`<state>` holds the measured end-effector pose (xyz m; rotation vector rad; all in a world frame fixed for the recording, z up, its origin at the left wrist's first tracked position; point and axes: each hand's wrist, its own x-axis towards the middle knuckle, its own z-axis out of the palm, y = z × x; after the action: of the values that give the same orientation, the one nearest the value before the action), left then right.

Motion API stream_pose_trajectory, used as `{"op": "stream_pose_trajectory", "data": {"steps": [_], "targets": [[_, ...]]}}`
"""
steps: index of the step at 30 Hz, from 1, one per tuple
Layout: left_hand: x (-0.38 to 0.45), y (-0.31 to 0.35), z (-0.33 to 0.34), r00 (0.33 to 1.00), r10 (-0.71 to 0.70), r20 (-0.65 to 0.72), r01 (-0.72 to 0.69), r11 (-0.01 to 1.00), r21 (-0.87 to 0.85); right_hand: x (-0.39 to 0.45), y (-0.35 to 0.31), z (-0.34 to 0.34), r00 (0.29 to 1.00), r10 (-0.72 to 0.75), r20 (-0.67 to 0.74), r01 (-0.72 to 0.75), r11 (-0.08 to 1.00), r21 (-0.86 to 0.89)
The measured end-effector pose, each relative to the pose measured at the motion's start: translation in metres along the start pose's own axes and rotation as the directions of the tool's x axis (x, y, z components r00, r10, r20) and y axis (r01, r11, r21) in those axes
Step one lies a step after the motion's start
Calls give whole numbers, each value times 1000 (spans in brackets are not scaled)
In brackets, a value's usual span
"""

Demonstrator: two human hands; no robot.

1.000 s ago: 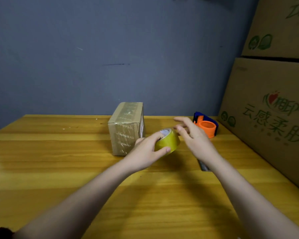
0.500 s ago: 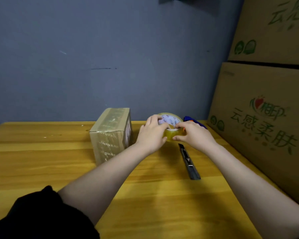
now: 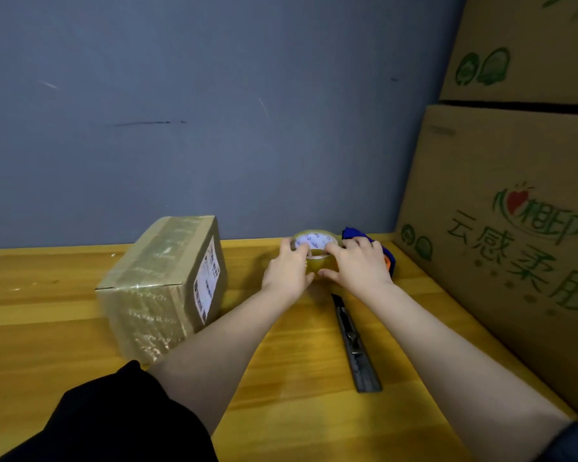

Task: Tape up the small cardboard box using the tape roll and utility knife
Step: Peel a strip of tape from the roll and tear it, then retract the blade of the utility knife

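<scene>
The small cardboard box [image 3: 162, 288] stands on the wooden table [image 3: 297, 411], left of centre, its top and front covered in shiny tape and a white label on its right side. The yellowish tape roll [image 3: 315, 245] is held up near the table's back edge. My left hand [image 3: 289, 268] grips its left side and my right hand [image 3: 359, 266] grips its right side, fingers over the rim. The dark utility knife [image 3: 356, 348] lies on the table under my right forearm, pointing away from me.
A blue and orange tape dispenser [image 3: 386, 253] sits just behind my right hand. Large printed cartons [image 3: 514, 228] are stacked along the table's right edge. A blue-grey wall [image 3: 214, 128] closes off the back.
My right hand has closed onto the tape roll, which my left hand has raised and turned so its white core faces me. The view has moved closer to the table.
</scene>
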<state>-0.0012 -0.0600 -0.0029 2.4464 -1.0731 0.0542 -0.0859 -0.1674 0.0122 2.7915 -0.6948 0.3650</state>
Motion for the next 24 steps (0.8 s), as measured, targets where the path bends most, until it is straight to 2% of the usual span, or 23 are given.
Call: {"op": "stream_pose_trajectory", "data": {"steps": [11,18,21,24], "targets": [[15,-3,23,997,-20,73,16,999,50,7,6,24,995,-4,104,7,1000,-27],[11,0,30,998,-14,62,12,999,34,5,6,29,987,21,160,-17,999,-29],[4,-3,28,992,6,126,-2,1000,-26,-1,7,30,982,36,186,-43,999,32],[-8,-2,19,984,-46,171,56,997,-55,-10,9,24,996,61,71,-73,980,183]]}}
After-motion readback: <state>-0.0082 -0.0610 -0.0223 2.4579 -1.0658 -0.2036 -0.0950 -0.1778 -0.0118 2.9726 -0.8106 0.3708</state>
